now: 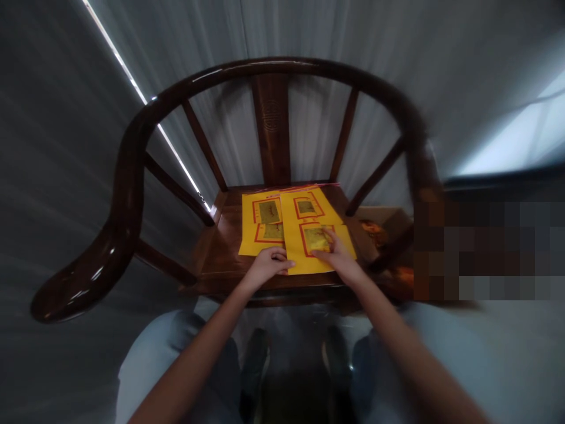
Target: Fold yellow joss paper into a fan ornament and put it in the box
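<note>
Yellow paper sheets with red printed frames and gold-coloured patches lie on the brown wooden seat (225, 250) of a chair. The right-hand sheet (294, 235) overlaps the left-hand sheet (248, 227). My left hand (267, 265) is at the near left corner of the right-hand sheet, its fingers closed at that corner. My right hand (336, 253) is over the lower right patch of the same sheet, with thumb and index finger apart and touching the paper. Its other fingers are hard to make out.
The chair's curved dark armrest and back rail (282, 65) surround the seat on the left, back and right. Behind stands a grey ribbed wall (229, 123). A cardboard box (388, 217) with orange items is right of the seat. My legs and shoes are below.
</note>
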### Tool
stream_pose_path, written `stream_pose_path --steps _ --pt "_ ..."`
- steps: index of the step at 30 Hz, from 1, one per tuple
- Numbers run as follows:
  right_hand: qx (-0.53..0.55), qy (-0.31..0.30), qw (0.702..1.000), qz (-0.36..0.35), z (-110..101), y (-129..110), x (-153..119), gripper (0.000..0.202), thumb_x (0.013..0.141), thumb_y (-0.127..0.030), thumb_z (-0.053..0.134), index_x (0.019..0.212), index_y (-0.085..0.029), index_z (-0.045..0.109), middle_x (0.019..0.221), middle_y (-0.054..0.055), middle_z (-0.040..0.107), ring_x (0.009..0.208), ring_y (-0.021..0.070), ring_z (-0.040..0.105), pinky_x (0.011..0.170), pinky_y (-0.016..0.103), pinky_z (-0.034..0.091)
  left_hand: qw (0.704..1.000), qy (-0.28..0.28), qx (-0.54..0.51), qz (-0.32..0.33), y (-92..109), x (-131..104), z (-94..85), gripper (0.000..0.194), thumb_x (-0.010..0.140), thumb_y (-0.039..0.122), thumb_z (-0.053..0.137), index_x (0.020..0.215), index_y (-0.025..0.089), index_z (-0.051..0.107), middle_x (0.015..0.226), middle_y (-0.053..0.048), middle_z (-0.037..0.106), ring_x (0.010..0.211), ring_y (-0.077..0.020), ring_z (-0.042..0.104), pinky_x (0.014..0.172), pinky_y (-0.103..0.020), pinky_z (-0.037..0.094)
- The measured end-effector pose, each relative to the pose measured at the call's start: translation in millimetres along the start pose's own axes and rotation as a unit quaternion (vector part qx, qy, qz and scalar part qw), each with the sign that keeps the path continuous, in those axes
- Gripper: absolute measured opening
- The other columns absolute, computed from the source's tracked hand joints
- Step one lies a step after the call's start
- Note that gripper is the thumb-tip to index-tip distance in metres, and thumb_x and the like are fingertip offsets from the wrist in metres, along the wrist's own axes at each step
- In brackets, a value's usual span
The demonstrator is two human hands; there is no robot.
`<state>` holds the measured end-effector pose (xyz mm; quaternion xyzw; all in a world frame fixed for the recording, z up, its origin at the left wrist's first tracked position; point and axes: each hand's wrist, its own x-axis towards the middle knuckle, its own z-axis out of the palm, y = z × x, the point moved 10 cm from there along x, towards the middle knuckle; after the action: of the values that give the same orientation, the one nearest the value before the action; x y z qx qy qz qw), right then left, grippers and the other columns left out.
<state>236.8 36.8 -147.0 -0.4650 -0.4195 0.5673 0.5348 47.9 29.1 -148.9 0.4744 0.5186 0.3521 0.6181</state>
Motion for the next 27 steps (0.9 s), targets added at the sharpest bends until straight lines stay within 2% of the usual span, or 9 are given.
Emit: stream_pose_path --steps 3,8,12,18,21,25,27 --pt "0.007 -0.003 1.000 0.010 -1.0 2.9 0.2 0.094 0.060 -0.026 0.083 0.143 -0.025 0.038 0.121 0.009 0.065 0.103 0.0268 0.066 0.092 0.043 0.054 1.000 0.008 -0.001 0.004 -1.4 2.0 0.1 0.045 0.046 0.027 0.093 0.075 0.013 0.062 0.067 0.002 0.061 0.059 -0.0105 0.060 0.056 -0.024 0.058" --pt "-0.025 0.000 1.000 0.012 -2.6 1.6 1.6 0.094 0.060 -0.030 0.084 0.142 -0.026 0.039 0.134 0.011 0.058 0.115 0.0278 0.061 0.100 0.044 0.049 1.000 0.001 -0.009 0.019 -0.6 3.3 2.1 0.047 0.044 0.028 0.093 0.075 0.013 0.061 0.063 0.005 0.057 0.053 -0.0083 0.058 0.053 -0.022 0.056" --pt "-0.078 -0.020 0.997 0.006 -0.5 -1.7 2.3 0.091 0.062 -0.033 0.084 0.142 -0.026 0.040 0.139 0.010 0.053 0.122 0.0267 0.057 0.105 0.042 0.045 0.999 -0.001 -0.009 0.037 2.0 2.9 2.7 0.047 0.043 0.030 0.093 0.074 0.013 0.061 0.061 0.006 0.055 0.049 -0.0073 0.056 0.050 -0.021 0.055" --pt "-0.072 -0.054 0.996 0.009 2.0 -0.4 1.0 0.093 0.062 -0.030 0.084 0.142 -0.025 0.038 0.135 0.010 0.057 0.118 0.0257 0.060 0.103 0.042 0.048 0.998 0.005 0.004 0.055 2.5 2.4 0.0 0.045 0.045 0.031 0.092 0.074 0.013 0.062 0.063 0.006 0.054 0.048 -0.0072 0.057 0.047 -0.019 0.051" --pt "-0.059 -0.054 0.997 0.009 1.3 1.9 2.0 0.092 0.061 -0.028 0.083 0.141 -0.026 0.039 0.135 0.009 0.057 0.118 0.0255 0.060 0.103 0.042 0.048 0.998 0.003 0.011 0.056 1.7 2.3 -0.5 0.043 0.048 0.032 0.091 0.072 0.012 0.060 0.066 0.006 0.053 0.049 -0.0069 0.058 0.046 -0.018 0.050" --pt "-0.050 -0.048 0.998 0.007 1.2 5.6 5.3 0.088 0.060 -0.025 0.083 0.138 -0.027 0.043 0.121 0.006 0.064 0.109 0.0247 0.064 0.098 0.044 0.050 0.999 -0.006 0.008 0.047 0.4 2.3 0.7 0.045 0.048 0.031 0.091 0.075 0.012 0.060 0.069 0.004 0.057 0.053 -0.0077 0.060 0.050 -0.020 0.053" --pt "-0.058 -0.026 0.998 -0.010 -2.1 1.1 6.5 0.080 0.060 -0.025 0.082 0.133 -0.026 0.049 0.116 0.006 0.065 0.106 0.0252 0.064 0.096 0.045 0.051 0.999 -0.009 0.006 0.042 -0.1 2.3 1.5 0.047 0.048 0.030 0.091 0.077 0.013 0.060 0.070 0.003 0.059 0.055 -0.0084 0.060 0.052 -0.022 0.055"
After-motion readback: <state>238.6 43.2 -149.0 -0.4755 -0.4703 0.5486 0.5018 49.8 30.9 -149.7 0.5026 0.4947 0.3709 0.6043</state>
